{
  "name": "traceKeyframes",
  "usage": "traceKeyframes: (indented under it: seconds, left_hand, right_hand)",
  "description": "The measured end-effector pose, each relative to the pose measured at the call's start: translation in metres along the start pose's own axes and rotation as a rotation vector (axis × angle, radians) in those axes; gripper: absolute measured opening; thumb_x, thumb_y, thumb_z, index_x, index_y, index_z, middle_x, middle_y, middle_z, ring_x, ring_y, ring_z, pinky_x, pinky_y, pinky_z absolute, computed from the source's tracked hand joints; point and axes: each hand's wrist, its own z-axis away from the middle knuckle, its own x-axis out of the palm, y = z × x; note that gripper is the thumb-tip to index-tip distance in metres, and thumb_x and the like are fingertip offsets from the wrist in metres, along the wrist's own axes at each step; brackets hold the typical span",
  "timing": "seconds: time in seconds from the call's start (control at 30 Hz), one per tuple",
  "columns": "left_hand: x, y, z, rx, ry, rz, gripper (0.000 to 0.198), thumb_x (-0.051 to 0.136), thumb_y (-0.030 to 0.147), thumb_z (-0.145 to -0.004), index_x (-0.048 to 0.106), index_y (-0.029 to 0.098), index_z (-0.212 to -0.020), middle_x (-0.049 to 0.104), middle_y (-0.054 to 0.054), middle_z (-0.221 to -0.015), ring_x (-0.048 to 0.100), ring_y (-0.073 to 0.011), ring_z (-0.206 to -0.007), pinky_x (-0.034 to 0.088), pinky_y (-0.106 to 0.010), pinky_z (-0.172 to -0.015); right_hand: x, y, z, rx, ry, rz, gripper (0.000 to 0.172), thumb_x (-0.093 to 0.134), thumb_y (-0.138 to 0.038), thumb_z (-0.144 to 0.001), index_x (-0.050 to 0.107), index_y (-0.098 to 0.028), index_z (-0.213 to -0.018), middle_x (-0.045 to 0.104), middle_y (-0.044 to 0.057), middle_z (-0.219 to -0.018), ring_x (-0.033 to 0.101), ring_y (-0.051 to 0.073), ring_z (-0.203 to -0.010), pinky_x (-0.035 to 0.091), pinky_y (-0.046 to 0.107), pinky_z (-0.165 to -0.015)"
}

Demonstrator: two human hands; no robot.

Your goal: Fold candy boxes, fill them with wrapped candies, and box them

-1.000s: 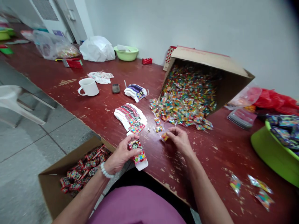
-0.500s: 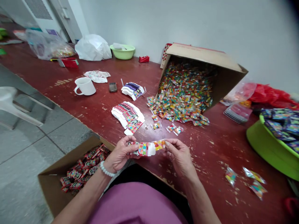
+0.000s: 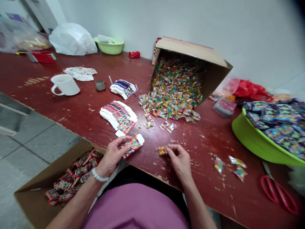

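Okay, the left hand (image 3: 111,156) is closed tight around a small paper box (image 3: 131,145) with red and bright pictures on it. One white end of the box sticks out past the fingers. The right hand (image 3: 179,162) is pinching a tiny candy packet (image 3: 162,150) between its thumb and fingers. The two hands are apart, with a bit of open room between them.

Both hands are over the near edge of a red wood table (image 3: 214,136), and its paint is chipped. Just left of that edge, on the floor, sits an open cardboard box (image 3: 35,194) full of small red packs (image 3: 71,178).

Far from the hands, a big cardboard box (image 3: 190,52) lies tipped on its side. A huge pile of candy packets (image 3: 175,92) spills out of it onto the table. A few loose packets (image 3: 164,126) lie on the near side of the pile. Left of the pile are two stacks of flat paper boxes (image 3: 118,116).

To the right, there is lots of open table. Three packets (image 3: 230,167) lie there, with red scissors (image 3: 277,194) closer to the right edge. A green tub (image 3: 252,143) heaped with dark shiny packs sits on the far right, and a white mug (image 3: 64,85) stands far off to the left.
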Motion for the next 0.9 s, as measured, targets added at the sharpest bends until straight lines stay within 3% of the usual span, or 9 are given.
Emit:
traceKeyframes:
  seconds: [0.07, 0.13, 0.33, 0.47, 0.63, 0.77, 0.9]
  left_hand:
    - [0.003, -0.001, -0.003, 0.015, -0.011, -0.072, 0.041, 0.078, 0.037, -0.071, 0.069, 0.017, -0.106, 0.073, -0.004, -0.101, 0.065, -0.0163, -0.085, 0.05, -0.022, -0.074]
    - [0.005, -0.002, -0.005, 0.012, -0.019, -0.113, 0.042, 0.077, 0.04, -0.072, 0.068, 0.018, -0.107, 0.072, -0.004, -0.105, 0.065, -0.0182, -0.088, 0.05, -0.023, -0.075]
    - [0.003, -0.007, -0.009, 0.01, 0.0, -0.184, 0.047, 0.075, 0.045, -0.072, 0.067, 0.017, -0.109, 0.071, -0.006, -0.108, 0.065, -0.0207, -0.091, 0.05, -0.026, -0.078]
    - [0.007, -0.003, -0.007, 0.039, 0.036, -0.267, 0.046, 0.073, 0.046, -0.074, 0.068, 0.017, -0.109, 0.071, -0.007, -0.11, 0.065, -0.0236, -0.096, 0.05, -0.03, -0.083]
    - [0.019, 0.007, -0.01, 0.099, 0.055, -0.442, 0.033, 0.072, 0.039, -0.075, 0.074, 0.017, -0.099, 0.074, -0.007, -0.103, 0.065, -0.0253, -0.098, 0.048, -0.033, -0.091]
    - [0.018, 0.004, -0.018, 0.037, 0.052, -0.243, 0.044, 0.078, 0.034, -0.071, 0.069, 0.02, -0.112, 0.07, -0.007, -0.115, 0.065, -0.0214, -0.097, 0.052, -0.029, -0.084]
    - [0.013, 0.006, -0.015, -0.316, -0.178, 0.177, 0.059, 0.081, 0.02, -0.068, 0.062, 0.022, -0.123, 0.071, -0.008, -0.107, 0.069, -0.0188, -0.075, 0.058, -0.032, -0.07]
  right_hand:
    - [-0.01, 0.011, 0.003, -0.101, 0.06, 0.278, 0.019, 0.066, -0.038, -0.082, 0.07, -0.021, -0.09, 0.071, 0.004, -0.084, 0.065, 0.022, -0.078, 0.05, 0.036, -0.076]
    - [-0.019, 0.018, 0.005, -0.207, 0.076, 0.404, 0.018, 0.061, -0.033, -0.086, 0.069, -0.021, -0.096, 0.07, 0.006, -0.09, 0.064, 0.022, -0.081, 0.05, 0.036, -0.077]
    - [-0.031, 0.024, 0.011, -0.492, -0.043, 0.396, 0.024, 0.049, -0.019, -0.094, 0.068, -0.023, -0.109, 0.062, 0.009, -0.104, 0.06, 0.021, -0.097, 0.051, 0.034, -0.084]
    - [-0.031, 0.021, 0.009, -0.576, -0.153, 0.568, 0.03, 0.053, -0.019, -0.091, 0.064, -0.025, -0.119, 0.056, 0.011, -0.12, 0.056, 0.025, -0.106, 0.049, 0.041, -0.089]
    - [-0.034, 0.019, 0.007, -0.556, -0.215, 0.682, 0.023, 0.06, -0.022, -0.087, 0.065, -0.024, -0.11, 0.06, 0.01, -0.117, 0.056, 0.026, -0.103, 0.047, 0.043, -0.088]
    - [-0.035, 0.021, 0.01, -0.527, -0.21, 0.608, 0.011, 0.063, -0.021, -0.086, 0.062, -0.022, -0.097, 0.064, 0.007, -0.106, 0.057, 0.024, -0.094, 0.046, 0.039, -0.083]
    - [-0.032, 0.025, 0.014, -0.529, -0.149, 0.537, 0.01, 0.064, -0.018, -0.084, 0.059, -0.022, -0.092, 0.063, 0.005, -0.095, 0.057, 0.022, -0.088, 0.046, 0.037, -0.079]
